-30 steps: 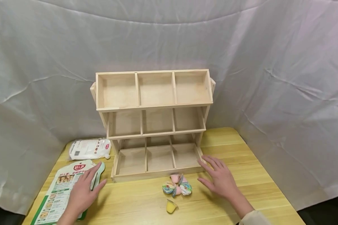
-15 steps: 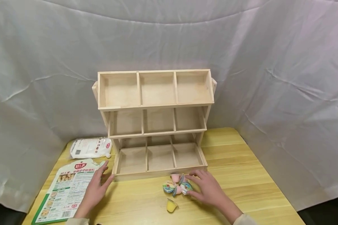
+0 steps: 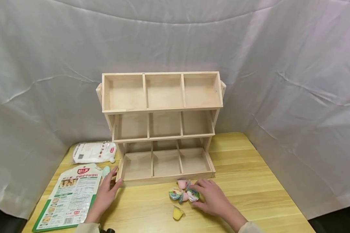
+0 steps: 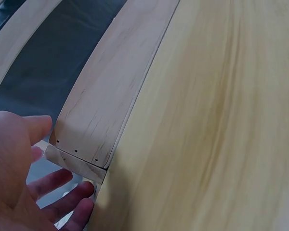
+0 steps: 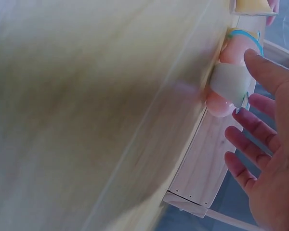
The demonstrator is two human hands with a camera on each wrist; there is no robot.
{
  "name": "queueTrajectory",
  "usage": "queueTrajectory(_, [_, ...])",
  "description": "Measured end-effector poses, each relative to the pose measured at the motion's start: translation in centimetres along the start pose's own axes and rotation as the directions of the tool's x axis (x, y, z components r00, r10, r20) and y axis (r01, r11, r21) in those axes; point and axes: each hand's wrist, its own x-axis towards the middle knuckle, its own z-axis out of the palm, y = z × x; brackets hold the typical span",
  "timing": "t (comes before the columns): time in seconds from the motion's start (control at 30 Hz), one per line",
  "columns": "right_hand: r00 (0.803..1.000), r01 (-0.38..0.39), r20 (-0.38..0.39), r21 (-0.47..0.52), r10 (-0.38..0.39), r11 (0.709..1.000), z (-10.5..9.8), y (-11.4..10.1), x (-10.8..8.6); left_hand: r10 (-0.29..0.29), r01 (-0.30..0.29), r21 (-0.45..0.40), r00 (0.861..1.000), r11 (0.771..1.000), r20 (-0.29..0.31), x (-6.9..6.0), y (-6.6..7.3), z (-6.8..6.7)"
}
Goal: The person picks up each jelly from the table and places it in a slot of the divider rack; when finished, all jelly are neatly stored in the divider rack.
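Note:
At the lower left corner of the wooden rack [image 3: 166, 180], my left hand [image 3: 104, 195] has its fingers spread around the corner; in the left wrist view the hand [image 4: 19, 178] is beside the corner block [image 4: 74, 162], contact unclear. My right hand [image 3: 211, 198] is at the right side of a cluster of small jelly cups [image 3: 175, 193], thumb and fingers apart. In the right wrist view the hand [image 5: 279, 139] has its fingertips by a whitish cup [image 5: 229, 82] next to pink ones [image 5: 219, 105]. A yellow cup [image 3: 177, 213] lies nearer the front.
The rack has three tiers of divided compartments. Left of it on the wood-grain table [image 3: 245, 168] lie a green-and-white package [image 3: 68, 197], a white pouch [image 3: 94, 152] and a pale green item [image 3: 106, 171]. Grey cloth [image 3: 163, 38] hangs behind and at the sides.
My left hand has moved right, off the green-and-white package to the rack's corner. My right hand has moved left to the jelly cups. The cups appear unmoved.

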Motion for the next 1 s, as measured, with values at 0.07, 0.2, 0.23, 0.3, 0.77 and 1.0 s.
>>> queueTrajectory(0.07, [1.0, 0.002, 0.007, -0.002, -0.002, 1.0, 0.01, -0.04, 0.05, -0.02, 0.02, -0.005, 1.0, 1.0, 0.003, 0.0, -0.02, 0.16])
queueTrajectory(0.2, [1.0, -0.006, 0.024, 0.01, 0.006, 1.0, 0.01, -0.11, 0.15, -0.047, 0.047, -0.024, 0.999, 0.999, 0.002, -0.01, -0.18, 0.47])
queueTrajectory(0.23, [1.0, -0.012, 0.027, 0.015, 0.011, 1.0, 0.02, -0.13, 0.18, -0.056, 0.056, -0.029, 0.998, 0.998, 0.004, -0.02, -0.2, 0.5])
queueTrajectory(0.3, [0.999, -0.021, 0.029, 0.028, 0.02, 0.999, 0.05, -0.16, 0.25, -0.073, 0.074, -0.036, 0.997, 0.997, 0.01, -0.03, -0.22, 0.54])
queueTrajectory(0.77, [0.994, -0.093, 0.081, 0.194, 0.078, 0.977, 0.11, -0.08, 0.31, -0.098, 0.099, -0.045, 0.995, 0.994, 0.012, 0.1, -0.5, 1.07])
queueTrajectory(1.0, [0.994, -0.091, 0.069, 0.201, 0.079, 0.975, 0.14, -0.14, 0.39, -0.118, 0.119, -0.043, 0.993, 0.992, 0.023, 0.07, -0.6, 1.02])
